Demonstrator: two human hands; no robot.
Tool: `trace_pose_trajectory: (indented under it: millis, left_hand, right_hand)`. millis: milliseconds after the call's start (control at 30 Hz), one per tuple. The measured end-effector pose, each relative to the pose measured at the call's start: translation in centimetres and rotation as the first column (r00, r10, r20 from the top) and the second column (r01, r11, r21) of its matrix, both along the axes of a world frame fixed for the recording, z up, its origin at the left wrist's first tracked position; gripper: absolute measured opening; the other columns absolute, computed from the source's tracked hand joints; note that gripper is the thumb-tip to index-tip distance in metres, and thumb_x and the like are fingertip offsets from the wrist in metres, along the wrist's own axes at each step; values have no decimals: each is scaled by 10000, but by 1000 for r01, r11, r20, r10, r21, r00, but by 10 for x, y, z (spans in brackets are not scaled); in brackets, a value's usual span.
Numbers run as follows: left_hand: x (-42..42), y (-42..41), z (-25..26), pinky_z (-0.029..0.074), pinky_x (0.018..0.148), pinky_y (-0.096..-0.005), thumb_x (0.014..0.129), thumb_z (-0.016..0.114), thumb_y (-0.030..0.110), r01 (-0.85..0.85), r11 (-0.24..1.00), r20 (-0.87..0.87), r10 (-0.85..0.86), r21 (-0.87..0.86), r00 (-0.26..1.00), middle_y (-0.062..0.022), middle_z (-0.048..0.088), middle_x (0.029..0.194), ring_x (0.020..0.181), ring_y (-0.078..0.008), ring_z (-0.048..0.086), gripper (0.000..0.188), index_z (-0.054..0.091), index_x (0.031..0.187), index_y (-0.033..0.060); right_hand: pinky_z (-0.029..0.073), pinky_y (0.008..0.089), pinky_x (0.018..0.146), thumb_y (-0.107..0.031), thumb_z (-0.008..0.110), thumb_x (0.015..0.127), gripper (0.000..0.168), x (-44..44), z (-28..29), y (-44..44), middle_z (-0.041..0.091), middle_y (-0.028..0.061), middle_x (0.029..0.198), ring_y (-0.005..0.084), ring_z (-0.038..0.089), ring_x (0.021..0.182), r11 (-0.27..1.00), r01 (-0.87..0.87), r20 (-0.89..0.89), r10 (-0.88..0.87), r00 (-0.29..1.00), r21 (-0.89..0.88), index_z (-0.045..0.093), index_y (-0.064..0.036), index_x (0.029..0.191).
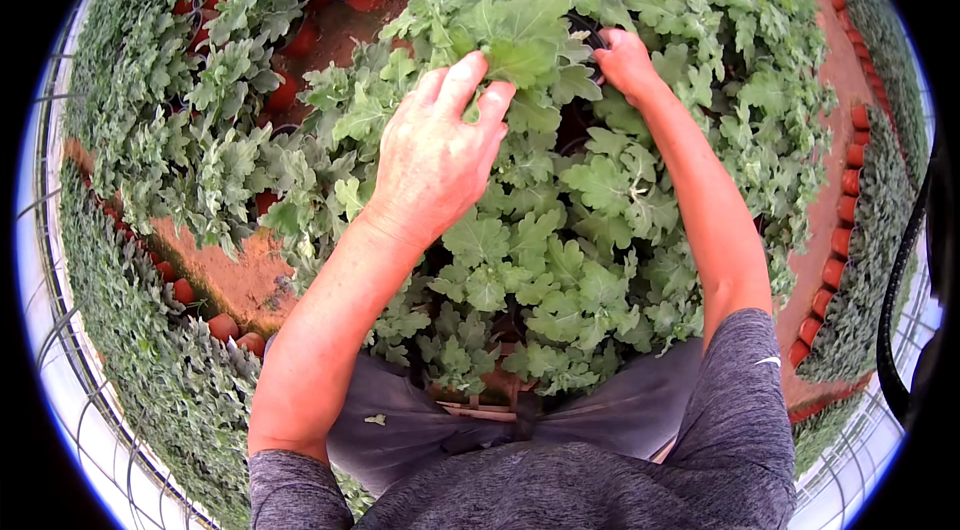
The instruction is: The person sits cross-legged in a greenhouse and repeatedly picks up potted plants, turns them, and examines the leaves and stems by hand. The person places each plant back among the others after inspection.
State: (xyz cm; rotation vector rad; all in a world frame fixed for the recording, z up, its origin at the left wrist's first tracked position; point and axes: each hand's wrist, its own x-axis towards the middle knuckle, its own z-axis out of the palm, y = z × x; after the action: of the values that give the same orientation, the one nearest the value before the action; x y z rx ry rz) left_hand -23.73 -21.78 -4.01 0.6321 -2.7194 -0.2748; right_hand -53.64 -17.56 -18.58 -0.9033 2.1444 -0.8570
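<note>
My left hand [442,132] reaches over a leafy green potted plant [517,42] with lobed leaves. Its fingers are bent at the edge of a broad pale leaf; whether they pinch it I cannot tell. My right hand [624,63] is closed on the rim of a dark plastic pot [586,35] at that plant's right side. Leaves hide most of the pot. More leafy plants [570,267] of the same kind stand packed between my arms and my legs.
Reddish pots [281,91] with plants stand on bare soil at the upper left. Soil paths [225,267] run at left and right, edged by rows of reddish pots [841,241]. Dense plant beds [150,380] lie beyond. A black cable [892,305] hangs at the right edge.
</note>
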Motion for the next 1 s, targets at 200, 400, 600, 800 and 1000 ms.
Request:
trace_pose_trajectory:
  millis: [200, 400, 600, 800, 1000]
  left_hand:
    - [-10, -3, 39, 538, 903, -369, 745, 792, 73, 46, 998, -580, -65, -47, 812, -161, 511, 1387, 1097, -306, 604, 603, 603, 1317, 98]
    - [-3, 16, 68, 487, 979, -400, 803, 736, 30, 83, 997, -525, -71, -2, 848, -146, 606, 1259, 1123, -313, 606, 441, 623, 1230, 42]
    - [7, 79, 84, 492, 872, -423, 743, 785, 311, 488, 869, -237, -494, -88, 837, -90, 621, 952, 888, -264, 613, 401, 644, 1013, 50]
    - [38, 135, 110, 460, 688, -372, 734, 765, 168, 525, 849, -258, -523, -68, 813, -23, 528, 704, 684, -226, 561, 166, 642, 818, 93]
    - [68, 163, 138, 466, 643, -369, 739, 767, 144, 437, 899, -286, -419, 2, 862, -36, 570, 720, 698, -234, 598, 151, 653, 815, 80]
  right_hand:
    - [417, 270, 485, 16, 543, 868, 243, 6, 63, 37, 659, 45, 792, 115, 559, 539, 999, 45, 324, -52, 945, 29, 666, -24, 1074]
    - [240, 224, 404, -47, 592, 917, 108, 39, 131, 86, 621, 23, 701, 73, 489, 492, 995, 80, 518, -34, 855, -67, 688, -41, 966]
    - [228, 238, 388, -48, 550, 929, 133, 77, 198, 149, 600, 1, 668, 61, 428, 464, 998, 59, 585, -31, 810, -29, 679, -69, 958]
    - [301, 228, 418, -101, 548, 961, 83, 119, 216, 215, 642, 27, 750, 87, 527, 534, 982, 144, 727, -8, 686, -125, 621, -69, 981]
    - [479, 280, 749, -396, 551, 1006, 444, 204, 185, 273, 649, 54, 1138, 132, 606, 962, 787, 450, 833, 140, 536, -422, 549, -54, 1290]
